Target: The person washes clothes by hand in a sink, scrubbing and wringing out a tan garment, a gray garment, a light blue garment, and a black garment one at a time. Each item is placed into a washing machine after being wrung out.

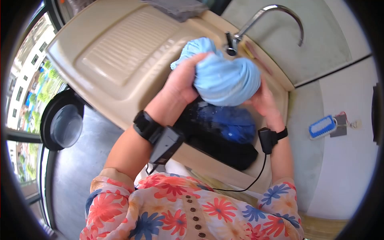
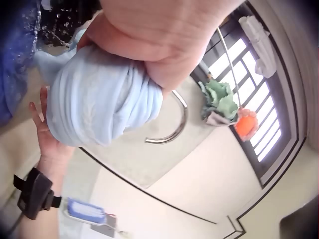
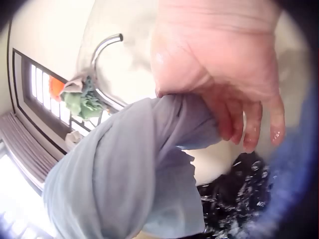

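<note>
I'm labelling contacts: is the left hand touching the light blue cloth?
Touching: the head view shows the left hand gripping the light blue cloth, its thumb lying across the fabric.

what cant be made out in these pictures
Left hand: most fingers hidden behind the bunched light-blue cloth, head view.
Shiny deep-blue fabric: cut off by the left edge, left wrist view.
Beige sink: floor hidden beneath that fabric and crumpled black fabric, head view.
Ruffled orange object: too blurred to identify, left wrist view.
</note>
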`<state>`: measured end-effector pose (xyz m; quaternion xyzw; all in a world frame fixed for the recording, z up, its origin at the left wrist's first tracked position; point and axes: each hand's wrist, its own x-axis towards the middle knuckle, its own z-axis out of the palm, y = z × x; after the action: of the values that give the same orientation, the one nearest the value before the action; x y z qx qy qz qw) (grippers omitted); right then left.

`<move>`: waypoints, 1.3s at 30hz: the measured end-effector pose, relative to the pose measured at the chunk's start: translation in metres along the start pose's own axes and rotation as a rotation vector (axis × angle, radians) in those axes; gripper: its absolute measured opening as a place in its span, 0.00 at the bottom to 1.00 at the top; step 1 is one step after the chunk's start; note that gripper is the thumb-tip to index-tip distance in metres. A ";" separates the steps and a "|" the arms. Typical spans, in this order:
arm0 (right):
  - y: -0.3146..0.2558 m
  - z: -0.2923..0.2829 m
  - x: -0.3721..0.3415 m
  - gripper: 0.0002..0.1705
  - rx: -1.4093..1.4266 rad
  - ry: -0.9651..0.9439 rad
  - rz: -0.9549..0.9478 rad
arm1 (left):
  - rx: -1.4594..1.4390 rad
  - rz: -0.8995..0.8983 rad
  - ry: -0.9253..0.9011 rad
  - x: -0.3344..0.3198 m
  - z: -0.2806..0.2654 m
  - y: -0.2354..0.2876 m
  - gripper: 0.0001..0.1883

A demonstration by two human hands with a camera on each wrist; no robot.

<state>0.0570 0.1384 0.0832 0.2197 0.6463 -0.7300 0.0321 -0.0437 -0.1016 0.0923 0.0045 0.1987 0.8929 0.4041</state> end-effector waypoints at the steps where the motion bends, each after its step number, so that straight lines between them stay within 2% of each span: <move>1: -0.008 0.020 0.005 0.41 0.006 -0.037 0.006 | -0.087 0.032 -0.002 -0.012 -0.005 0.022 0.18; 3: -0.021 0.061 0.021 0.38 -0.141 -0.269 -0.113 | -0.220 0.178 -0.106 -0.043 -0.018 0.066 0.20; 4: -0.022 0.080 0.029 0.31 -0.130 -0.376 -0.168 | -0.301 0.155 -0.304 -0.061 -0.034 0.092 0.22; 5: -0.022 0.104 0.037 0.31 -0.131 -0.425 -0.160 | -0.273 0.184 -0.465 -0.082 -0.051 0.115 0.24; 7: -0.023 0.153 0.052 0.25 -0.414 -0.333 -0.157 | -0.195 0.419 -0.424 -0.137 -0.083 0.153 0.28; 8: -0.022 0.177 0.060 0.21 -0.495 -0.332 -0.180 | -0.173 0.568 -0.326 -0.170 -0.108 0.166 0.27; 9: -0.016 0.195 0.072 0.21 -0.503 -0.371 -0.178 | -0.084 0.675 -0.318 -0.199 -0.129 0.181 0.27; 11: 0.002 0.229 0.100 0.23 -0.624 -0.455 -0.390 | 0.267 0.860 -0.399 -0.257 -0.177 0.193 0.30; 12: 0.006 0.252 0.104 0.23 -0.750 -0.420 -0.507 | 0.319 0.934 -0.286 -0.288 -0.201 0.193 0.31; 13: 0.010 0.270 0.112 0.23 -0.909 -0.425 -0.626 | 0.220 1.008 -0.103 -0.308 -0.201 0.194 0.31; 14: 0.018 0.283 0.120 0.24 -0.995 -0.432 -0.723 | -0.033 1.154 0.621 -0.322 -0.199 0.185 0.32; 16: 0.042 0.298 0.137 0.25 -1.155 -0.433 -0.863 | -0.044 1.107 0.677 -0.363 -0.257 0.168 0.34; 17: 0.049 0.304 0.138 0.26 -1.255 -0.413 -0.927 | -0.067 1.088 0.572 -0.387 -0.303 0.152 0.32; 19: 0.061 0.308 0.133 0.26 -1.292 -0.355 -1.034 | -0.340 1.006 0.843 -0.396 -0.337 0.140 0.30; 20: 0.061 0.311 0.132 0.26 -1.316 -0.362 -1.000 | -0.433 0.973 0.873 -0.404 -0.382 0.126 0.31; 23: 0.054 0.320 0.123 0.27 -1.417 -0.346 -0.907 | -0.574 0.899 0.968 -0.393 -0.457 0.089 0.32; 26: 0.052 0.321 0.124 0.27 -1.444 -0.350 -0.816 | -0.603 0.833 0.940 -0.361 -0.531 0.067 0.31; 28: 0.052 0.322 0.124 0.27 -1.442 -0.346 -0.764 | -0.702 0.782 0.935 -0.318 -0.558 0.067 0.29; 30: 0.053 0.319 0.124 0.28 -1.446 -0.337 -0.718 | -0.685 0.715 0.717 -0.262 -0.580 0.083 0.27; 31: 0.054 0.317 0.125 0.28 -1.397 -0.351 -0.698 | -0.679 0.699 0.682 -0.224 -0.578 0.100 0.25; 32: 0.054 0.317 0.126 0.29 -1.348 -0.365 -0.682 | -0.658 0.632 0.546 -0.188 -0.590 0.109 0.23; 33: 0.054 0.319 0.127 0.29 -1.356 -0.361 -0.683 | -0.551 0.501 0.388 -0.159 -0.578 0.130 0.20; 34: 0.053 0.320 0.125 0.30 -1.362 -0.369 -0.662 | -0.448 0.337 0.123 -0.134 -0.610 0.130 0.16; 35: 0.052 0.320 0.125 0.30 -1.368 -0.379 -0.646 | -0.273 0.310 0.375 -0.124 -0.580 0.147 0.12; 37: 0.053 0.319 0.127 0.31 -1.363 -0.391 -0.649 | 0.002 0.238 0.581 -0.125 -0.565 0.151 0.17; 39: 0.053 0.317 0.127 0.31 -1.340 -0.396 -0.645 | -0.026 0.177 0.585 -0.140 -0.590 0.135 0.21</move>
<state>-0.1285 -0.1441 0.0093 -0.1807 0.9649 -0.1816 0.0588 -0.1460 -0.4899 -0.3818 -0.2408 0.2939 0.8904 0.2505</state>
